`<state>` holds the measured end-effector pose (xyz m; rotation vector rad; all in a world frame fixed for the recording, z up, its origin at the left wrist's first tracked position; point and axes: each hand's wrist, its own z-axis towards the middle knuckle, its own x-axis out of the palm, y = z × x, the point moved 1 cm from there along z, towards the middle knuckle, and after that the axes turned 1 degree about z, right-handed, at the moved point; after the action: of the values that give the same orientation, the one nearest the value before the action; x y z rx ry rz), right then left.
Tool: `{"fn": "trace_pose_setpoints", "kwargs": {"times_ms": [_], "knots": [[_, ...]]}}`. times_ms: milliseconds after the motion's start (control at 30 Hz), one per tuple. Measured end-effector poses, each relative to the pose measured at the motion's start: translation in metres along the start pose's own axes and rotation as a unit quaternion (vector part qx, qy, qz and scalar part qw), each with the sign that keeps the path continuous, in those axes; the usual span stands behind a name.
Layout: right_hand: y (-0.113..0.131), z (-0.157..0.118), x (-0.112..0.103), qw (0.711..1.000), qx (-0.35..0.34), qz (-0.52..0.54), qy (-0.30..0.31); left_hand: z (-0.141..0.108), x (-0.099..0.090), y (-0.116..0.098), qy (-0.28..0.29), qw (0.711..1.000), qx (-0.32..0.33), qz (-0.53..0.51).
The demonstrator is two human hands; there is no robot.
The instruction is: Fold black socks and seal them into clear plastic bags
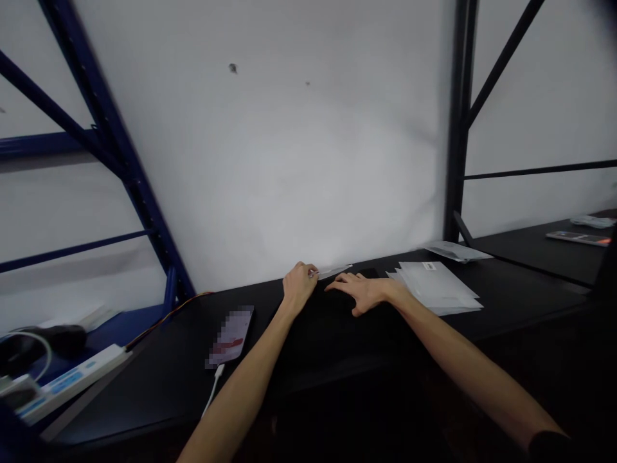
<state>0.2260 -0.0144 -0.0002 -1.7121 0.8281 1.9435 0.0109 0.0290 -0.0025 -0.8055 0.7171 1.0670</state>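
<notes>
My left hand (299, 284) is at the back of the black table, with its fingers closed in a pinch on the near end of a thin whitish translucent sheet (335, 271). That sheet lies toward the wall; its exact kind is unclear. To the right, my right hand (360, 292) hovers over or rests on the dark surface, fingers spread and nothing visible in them. A small dark flat object (370, 273) shows just behind it, too dim to name. Beside my right wrist lies a fanned stack of white translucent pouches (438, 287), the top one bearing a small label.
A phone (232, 337) with a white cable (212, 390) lies left of my left forearm. Further left are a white power strip (80, 379) and a blue rack post (130, 173). Another pouch (456, 251) lies near the black post (457, 128). A white wall stands behind.
</notes>
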Motion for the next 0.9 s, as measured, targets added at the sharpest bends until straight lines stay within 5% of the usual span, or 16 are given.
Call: {"fn": "trace_pose_setpoints", "kwargs": {"times_ms": [333,533,700,800,900], "knots": [[0.006,0.006,0.015,0.982,0.013,-0.157,-0.108,-0.002,0.004,-0.003,0.005,1.000,0.001,-0.017],[-0.019,-0.001,-0.009,0.976,0.015,-0.120,-0.179,0.001,0.000,0.000,-0.004,1.000,0.004,-0.027],[-0.040,-0.012,-0.029,0.938,0.027,0.009,-0.346,0.002,-0.006,-0.003,-0.003,0.999,0.006,-0.034],[-0.042,-0.008,-0.027,0.889,-0.012,0.063,-0.453,0.000,-0.009,-0.010,-0.007,0.999,0.013,-0.050],[-0.036,0.003,-0.014,0.889,-0.079,0.038,-0.449,-0.002,-0.012,-0.016,0.023,0.998,-0.004,-0.062]]}}
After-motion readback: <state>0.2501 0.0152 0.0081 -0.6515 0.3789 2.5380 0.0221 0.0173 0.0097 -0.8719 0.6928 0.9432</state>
